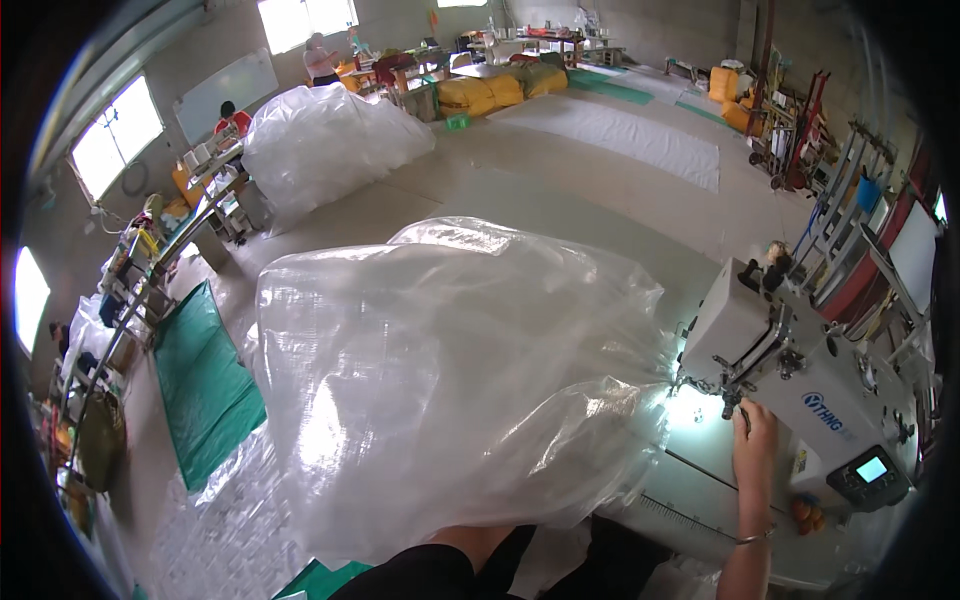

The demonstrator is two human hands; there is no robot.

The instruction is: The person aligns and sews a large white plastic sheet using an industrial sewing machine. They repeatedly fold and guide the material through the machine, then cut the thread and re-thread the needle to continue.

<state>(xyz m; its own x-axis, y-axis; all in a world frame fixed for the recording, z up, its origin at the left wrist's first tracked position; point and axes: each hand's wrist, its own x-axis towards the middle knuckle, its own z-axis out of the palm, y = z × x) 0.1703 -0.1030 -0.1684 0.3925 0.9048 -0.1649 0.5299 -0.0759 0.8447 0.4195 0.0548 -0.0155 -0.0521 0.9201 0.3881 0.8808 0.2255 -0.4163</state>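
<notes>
A large, billowing sheet of clear plastic [400, 380] spreads across the middle, over my lap. Its right end gathers under the head of a white industrial sewing machine [740, 325], where a bright lamp lights the needle area. My right hand [756, 440] is at the machine, just right of the needle area, with its fingers closed. A small dark piece shows at the fingertips, too small to name. A bracelet is on that wrist. My left hand does not show; the plastic covers much of the space before me.
A machine table with a ruler scale [690, 515] lies at the lower right. A green tarp [205, 390] is on the floor at left. Another plastic heap [330, 145] stands farther back, near two people. Yellow sacks [500, 92] lie beyond, and metal racks [850, 210] stand at right.
</notes>
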